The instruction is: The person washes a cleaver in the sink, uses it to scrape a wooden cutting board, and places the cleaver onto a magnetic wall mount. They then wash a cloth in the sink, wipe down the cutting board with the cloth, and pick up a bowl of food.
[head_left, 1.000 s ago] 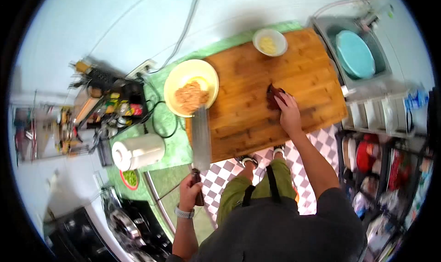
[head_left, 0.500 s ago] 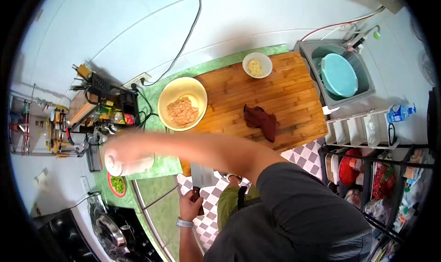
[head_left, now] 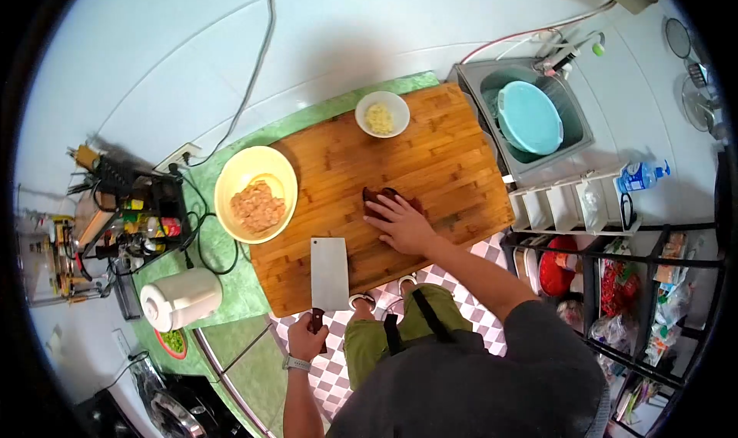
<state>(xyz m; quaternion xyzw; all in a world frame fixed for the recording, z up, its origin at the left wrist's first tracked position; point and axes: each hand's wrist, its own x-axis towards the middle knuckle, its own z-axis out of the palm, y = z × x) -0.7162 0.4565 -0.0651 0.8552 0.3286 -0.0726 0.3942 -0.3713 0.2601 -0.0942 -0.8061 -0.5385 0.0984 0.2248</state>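
My left hand (head_left: 306,336) is closed around the dark handle of a cleaver (head_left: 330,273). Its broad blade points away from me and lies over the front left edge of the wooden cutting board (head_left: 400,165). My right hand (head_left: 403,224) rests flat with fingers apart on a dark red cloth (head_left: 377,198), partly covering it. Left of the board, a yellow bowl (head_left: 284,219) holds pinkish chopped meat (head_left: 257,207). A small white bowl (head_left: 398,107) with pale yellow minced pieces (head_left: 379,118) stands at the board's far edge.
At the left are a white electric kettle (head_left: 184,296), a red-rimmed dish of chopped greens (head_left: 173,342) and a black rack (head_left: 173,223) of bottles. A sink (head_left: 573,123) with a turquoise basin (head_left: 530,117) is at the right. Shelves (head_left: 653,265) stand at the lower right.
My right hand has moved from the kettle on the left over to the dark red cloth, which is now bunched under it. My left hand keeps hold of the cleaver. The view has shifted.
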